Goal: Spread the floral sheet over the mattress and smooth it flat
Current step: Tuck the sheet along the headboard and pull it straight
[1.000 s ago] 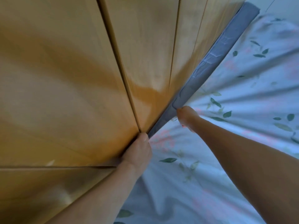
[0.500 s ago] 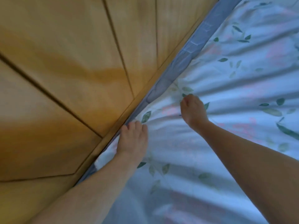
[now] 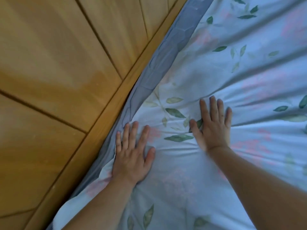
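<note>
The floral sheet point(image 3: 224, 77), pale blue with green leaves and pink blooms, covers the right side of the view. A grey-blue quilted strip of mattress point(image 3: 169, 52) shows along its left edge, against the wooden panel. My left hand point(image 3: 132, 155) lies flat on the sheet near that edge, fingers straight and spread. My right hand point(image 3: 213, 125) presses flat on the sheet a little farther in, fingers straight. Folds radiate rightward from my right hand, and small wrinkles lie between the two hands.
A tall wooden panel point(image 3: 66, 80) with dark grooves, a headboard or wardrobe side, fills the left half and meets the mattress along a diagonal line. The sheet's edge bunches slightly near my left wrist.
Both hands have come away from the gap between the wood and the mattress. They now lie flat on top of the sheet with fingers straightened. The view has tilted down toward the bed.
</note>
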